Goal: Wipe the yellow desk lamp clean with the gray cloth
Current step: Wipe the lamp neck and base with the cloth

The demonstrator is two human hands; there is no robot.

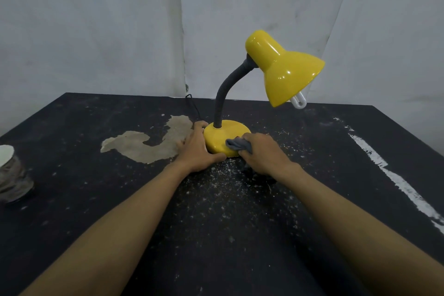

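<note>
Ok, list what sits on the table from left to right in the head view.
Pale, grimy container at the left edge → tan worn patch → left hand → yellow lamp base → gray cloth → right hand → white paint streak.

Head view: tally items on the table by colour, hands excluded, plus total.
Yellow: 1, the desk lamp, with gray neck and white bulb
Gray: 1, the cloth under the right hand
Whitish gray: 1, a cup-like object at the left edge
Total: 3
</note>
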